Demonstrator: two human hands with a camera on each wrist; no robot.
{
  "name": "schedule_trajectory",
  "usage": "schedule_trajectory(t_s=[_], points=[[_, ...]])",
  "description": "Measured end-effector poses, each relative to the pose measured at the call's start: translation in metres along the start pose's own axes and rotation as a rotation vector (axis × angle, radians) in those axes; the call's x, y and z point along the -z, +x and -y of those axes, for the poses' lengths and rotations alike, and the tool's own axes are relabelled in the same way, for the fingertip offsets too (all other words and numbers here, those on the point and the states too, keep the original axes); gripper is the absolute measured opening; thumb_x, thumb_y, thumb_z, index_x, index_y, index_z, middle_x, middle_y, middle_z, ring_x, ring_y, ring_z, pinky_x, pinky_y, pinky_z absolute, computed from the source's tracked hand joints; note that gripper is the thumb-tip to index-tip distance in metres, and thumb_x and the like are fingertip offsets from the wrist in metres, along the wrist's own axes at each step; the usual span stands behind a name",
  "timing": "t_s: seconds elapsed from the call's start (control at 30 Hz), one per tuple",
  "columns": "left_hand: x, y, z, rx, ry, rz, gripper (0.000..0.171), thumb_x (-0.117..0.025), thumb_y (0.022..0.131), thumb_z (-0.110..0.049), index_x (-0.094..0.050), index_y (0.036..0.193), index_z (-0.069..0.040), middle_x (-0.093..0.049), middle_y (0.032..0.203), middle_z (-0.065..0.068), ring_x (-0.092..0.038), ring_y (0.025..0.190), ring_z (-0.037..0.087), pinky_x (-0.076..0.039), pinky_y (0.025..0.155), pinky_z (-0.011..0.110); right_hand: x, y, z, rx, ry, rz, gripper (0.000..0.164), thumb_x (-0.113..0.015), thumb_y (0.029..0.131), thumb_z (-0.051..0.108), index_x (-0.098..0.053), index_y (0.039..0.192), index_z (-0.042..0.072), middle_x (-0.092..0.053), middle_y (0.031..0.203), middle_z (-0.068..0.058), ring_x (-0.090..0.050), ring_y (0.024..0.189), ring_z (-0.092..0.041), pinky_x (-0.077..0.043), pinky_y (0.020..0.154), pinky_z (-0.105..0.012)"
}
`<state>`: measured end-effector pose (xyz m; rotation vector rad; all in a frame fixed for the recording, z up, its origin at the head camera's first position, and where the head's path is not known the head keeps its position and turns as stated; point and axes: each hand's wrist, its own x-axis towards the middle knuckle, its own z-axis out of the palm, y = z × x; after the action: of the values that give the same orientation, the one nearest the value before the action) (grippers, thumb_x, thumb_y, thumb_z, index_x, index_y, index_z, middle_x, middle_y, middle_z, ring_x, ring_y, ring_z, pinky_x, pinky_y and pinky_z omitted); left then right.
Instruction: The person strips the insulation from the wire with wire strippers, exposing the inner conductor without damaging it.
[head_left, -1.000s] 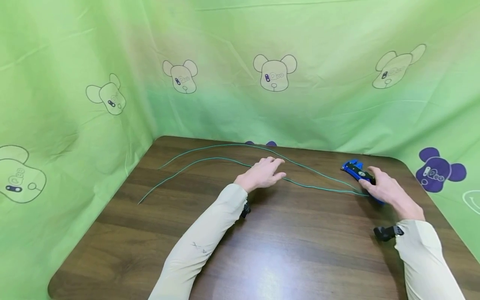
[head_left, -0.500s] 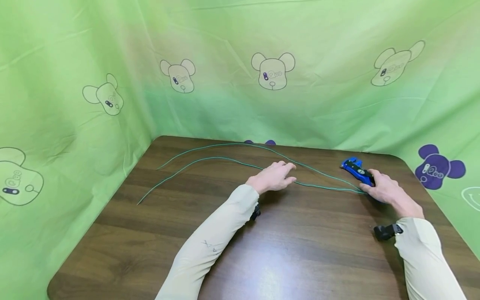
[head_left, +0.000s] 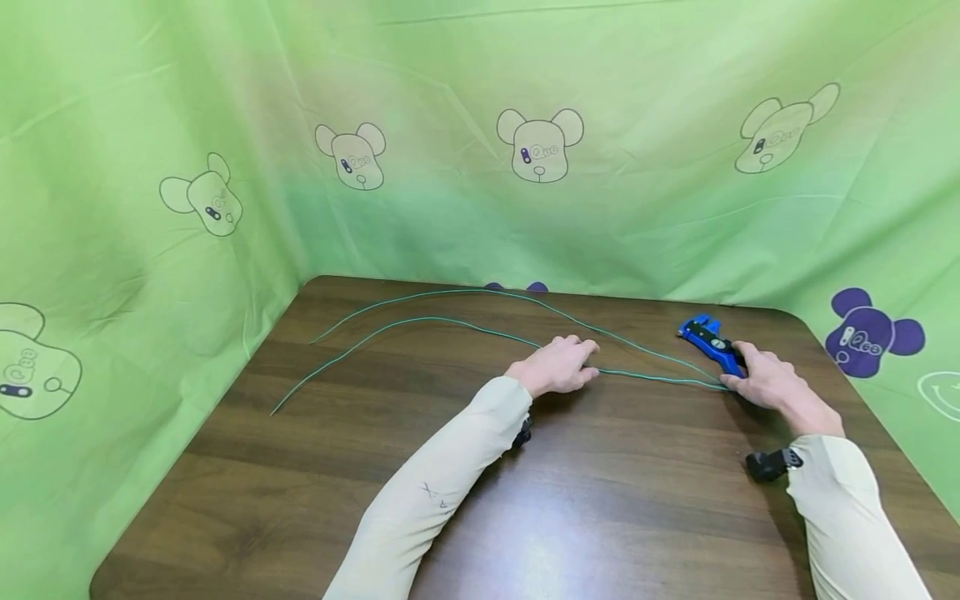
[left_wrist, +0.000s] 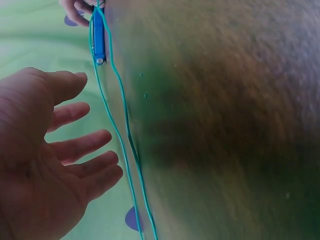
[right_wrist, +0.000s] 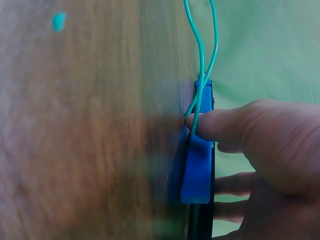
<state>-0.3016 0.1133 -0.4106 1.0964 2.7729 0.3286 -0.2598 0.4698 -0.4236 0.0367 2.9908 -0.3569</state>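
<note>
Two thin teal wire strands (head_left: 429,318) run in long curves across the table and meet at a blue-and-black wire stripper (head_left: 708,339) at the right. My right hand (head_left: 772,382) holds the tool's handle end, its thumb (right_wrist: 220,126) on the blue side where the strands cross, its fingers behind. My left hand (head_left: 558,364) is over the nearer strand, close to the tabletop. In the left wrist view its fingers (left_wrist: 85,145) are loosely bent, beside the strands, with nothing between them and the thumb.
The brown wooden table (head_left: 300,500) has rounded corners. A green curtain (head_left: 420,225) with bear-head prints hangs along its back and sides. Small green bits lie on the wood, one a teal scrap (right_wrist: 59,21). A black wrist camera (head_left: 772,464) sits below the right hand.
My left hand has moved right and slightly nearer along the strand, towards the wire stripper. My right hand has stayed on the tool. The head view has shifted slightly.
</note>
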Motion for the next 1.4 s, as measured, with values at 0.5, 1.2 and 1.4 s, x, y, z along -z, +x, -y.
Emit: schedule_trajectory(t_s=[0.5,1.2,1.4], points=[[-0.003,0.01,-0.03,-0.008,0.039,0.041,0.046,-0.048,0.102,-0.04,-0.044,0.145,-0.025,-0.049,0.144,-0.002,-0.046,0.134,0.019,-0.042,0.108,0.029,0.004,-0.002,0.006,0.027,-0.005,-0.004,0.072,-0.063,0.091,0.027,-0.025,0.139,-0.012,-0.035,0.124,-0.053,-0.039,0.106,-0.072,-0.039,0.084,-0.074],[-0.019,0.032,-0.073,-0.014,0.051,0.118,0.047,-0.049,0.101,-0.042,-0.038,0.146,-0.036,-0.044,0.145,-0.012,-0.044,0.132,0.011,-0.042,0.104,0.025,0.002,0.002,0.005,0.061,-0.018,-0.032,0.077,-0.068,0.088,0.034,-0.03,0.134,-0.015,-0.043,0.119,-0.052,-0.048,0.104,-0.065,-0.041,0.082,-0.069],[-0.025,0.037,-0.084,-0.001,0.091,0.107,0.047,-0.05,0.1,-0.043,-0.037,0.145,-0.04,-0.045,0.143,-0.014,-0.045,0.128,0.009,-0.04,0.102,0.027,0.003,0.003,0.004,0.056,-0.027,-0.026,0.078,-0.069,0.089,0.034,-0.03,0.135,-0.015,-0.043,0.121,-0.052,-0.047,0.105,-0.065,-0.04,0.083,-0.07]])
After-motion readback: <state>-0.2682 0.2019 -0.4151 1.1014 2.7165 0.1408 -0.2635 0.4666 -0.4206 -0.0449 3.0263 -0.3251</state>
